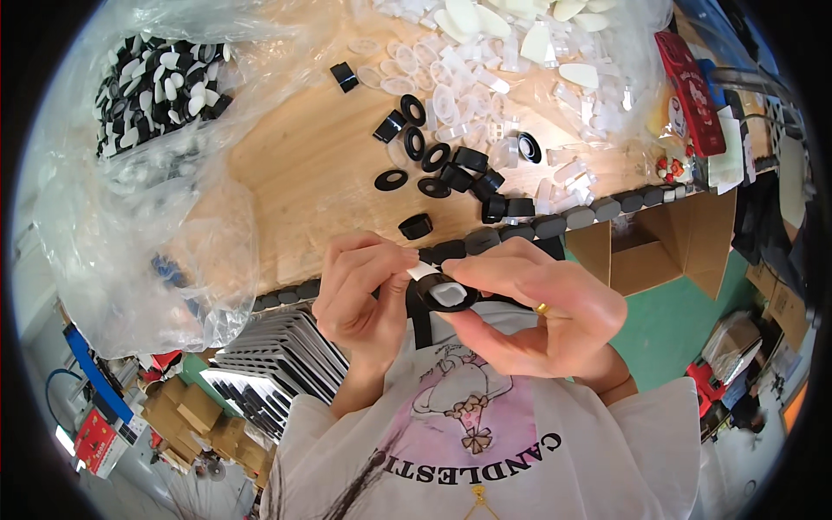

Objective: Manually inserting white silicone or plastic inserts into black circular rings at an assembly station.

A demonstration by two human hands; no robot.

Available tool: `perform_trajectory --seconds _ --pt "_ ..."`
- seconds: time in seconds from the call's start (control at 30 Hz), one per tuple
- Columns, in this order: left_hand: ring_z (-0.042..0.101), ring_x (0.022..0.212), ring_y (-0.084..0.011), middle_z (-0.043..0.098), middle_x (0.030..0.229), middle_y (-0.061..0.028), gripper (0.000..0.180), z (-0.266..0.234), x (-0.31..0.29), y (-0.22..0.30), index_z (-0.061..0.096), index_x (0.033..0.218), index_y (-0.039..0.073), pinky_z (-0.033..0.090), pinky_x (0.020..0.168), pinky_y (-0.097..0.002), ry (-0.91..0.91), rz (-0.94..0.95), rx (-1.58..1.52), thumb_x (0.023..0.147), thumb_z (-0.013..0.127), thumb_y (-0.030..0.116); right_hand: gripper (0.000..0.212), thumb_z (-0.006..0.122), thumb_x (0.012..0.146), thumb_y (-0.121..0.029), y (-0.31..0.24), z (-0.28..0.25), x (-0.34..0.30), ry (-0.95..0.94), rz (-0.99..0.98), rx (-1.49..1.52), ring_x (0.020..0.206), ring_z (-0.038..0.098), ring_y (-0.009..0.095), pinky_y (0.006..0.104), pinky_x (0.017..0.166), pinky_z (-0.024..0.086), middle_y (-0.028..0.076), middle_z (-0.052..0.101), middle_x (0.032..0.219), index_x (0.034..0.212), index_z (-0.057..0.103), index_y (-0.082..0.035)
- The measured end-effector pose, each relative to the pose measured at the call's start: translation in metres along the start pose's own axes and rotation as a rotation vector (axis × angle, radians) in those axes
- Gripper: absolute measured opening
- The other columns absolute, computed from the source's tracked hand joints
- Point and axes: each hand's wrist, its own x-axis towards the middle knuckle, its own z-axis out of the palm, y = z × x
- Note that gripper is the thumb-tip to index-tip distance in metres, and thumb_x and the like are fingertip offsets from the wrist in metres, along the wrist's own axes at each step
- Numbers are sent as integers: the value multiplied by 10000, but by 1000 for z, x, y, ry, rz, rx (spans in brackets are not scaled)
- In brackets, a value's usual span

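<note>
Close to my chest, just off the table edge, both hands meet over a small black round cap (428, 291). My right hand (555, 299) grips it between thumb and fingers, with its opening tilted up and a whitish insert (448, 295) showing inside. My left hand (360, 290) pinches a small white flat piece (422, 270) against the cap's far left side. Whether that piece is joined to the insert is hidden. On the wooden table ahead lie several loose black caps (471, 159) and black rings (436, 157); a single black cap (415, 226) sits nearest my hands.
Clear plastic pieces (444, 102) and white oval pieces (533, 43) are heaped at the back. A clear bag (165, 234) with black-and-white parts (160, 91) covers the left. Grey padding (549, 227) lines the table edge. An open cardboard box (646, 269) stands below right, stacked panels (273, 360) below left.
</note>
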Motion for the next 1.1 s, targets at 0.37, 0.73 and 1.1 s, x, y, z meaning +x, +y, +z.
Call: perform_trajectory --seconds 0.37,0.73,1.1 --pt "671 866 -165 723 983 -121 274 0 -9 10 703 1098 -37 518 770 -252 -190 -490 -296 850 752 71 334 766 697 73 20 -7 0 108 53 -223 744 633 286 342 636 517 140 669 989 1004 647 20" --pt "674 753 -202 720 906 -139 237 5 -4 8 736 998 -39 526 666 -274 -99 -74 -148 780 769 47 255 675 723 71 85 -79 3 -96 103 -877 865 658 288 369 728 537 96 634 1060 955 689 -32" --pt "674 755 -247 701 931 -164 310 0 -7 3 734 999 -60 518 604 -283 -78 42 -230 693 706 -23 185 627 747 98 84 -90 9 -4 230 -656 802 594 290 339 708 503 116 586 1004 895 570 3"
